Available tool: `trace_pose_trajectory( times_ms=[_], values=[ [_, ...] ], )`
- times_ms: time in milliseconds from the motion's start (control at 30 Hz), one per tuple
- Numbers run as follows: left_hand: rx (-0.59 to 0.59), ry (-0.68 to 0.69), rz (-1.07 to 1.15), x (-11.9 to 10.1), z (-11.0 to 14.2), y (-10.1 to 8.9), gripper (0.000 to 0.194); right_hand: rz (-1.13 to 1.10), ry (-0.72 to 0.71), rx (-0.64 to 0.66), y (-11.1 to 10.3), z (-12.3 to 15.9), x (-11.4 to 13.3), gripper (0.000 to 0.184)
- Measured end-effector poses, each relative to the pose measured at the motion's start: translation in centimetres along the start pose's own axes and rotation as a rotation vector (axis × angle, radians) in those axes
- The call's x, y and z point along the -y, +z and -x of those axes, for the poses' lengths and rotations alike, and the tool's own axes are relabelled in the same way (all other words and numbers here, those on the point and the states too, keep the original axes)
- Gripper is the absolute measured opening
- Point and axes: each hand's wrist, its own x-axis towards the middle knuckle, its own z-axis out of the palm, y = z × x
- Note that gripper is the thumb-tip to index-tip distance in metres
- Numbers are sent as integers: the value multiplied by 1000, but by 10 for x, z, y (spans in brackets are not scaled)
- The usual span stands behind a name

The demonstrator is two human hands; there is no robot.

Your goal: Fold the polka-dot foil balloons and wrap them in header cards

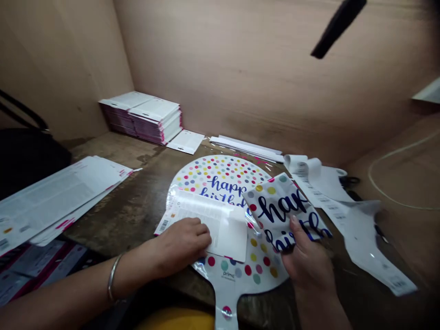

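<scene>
A flat foil balloon (206, 172) with coloured dots and "happy birthday" lettering lies on the table, its tail pointing toward me. Across its middle rests a white printed cardboard packet (227, 229) with a barcode at the left end. My left hand (187, 243), fingers curled and closed, presses on this packet at its near edge. My right hand (309, 261) grips a folded foil balloon (282, 208) with the same dots and dark blue lettering, thumb on top and fingers hidden beneath. This folded balloon is held over the right side of the flat one.
Stacked packets (144, 117) stand at the back left against the wooden wall. More printed cards (68, 201) lie at the left edge. A curling strip of barcode labels (330, 211) runs along the right, with black-handled scissors (350, 182) partly behind it. White strips (245, 146) lie along the back.
</scene>
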Motion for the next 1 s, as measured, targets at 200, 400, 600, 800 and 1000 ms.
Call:
trace_pose_trajectory(
  times_ms=[200, 400, 600, 800, 1000],
  values=[
    [81, -100, -2, 41, -33, 7, 126, 23, 305, 66, -19, -3, 10, 53],
    [39, -78, 1, 49, -36, 21, 121, 27, 605, 363, 5, 10, -6, 48],
    [18, -64, 28, 49, -33, 25, 120, 29, 621, 311, 23, 17, -13, 54],
    [27, -82, 112, 51, -28, 27, 136, -28, 617, 364, 39, 21, -22, 55],
    [-63, -83, 114, 39, -32, 14, 120, -69, 576, 324, 23, 7, -10, 45]
  ],
)
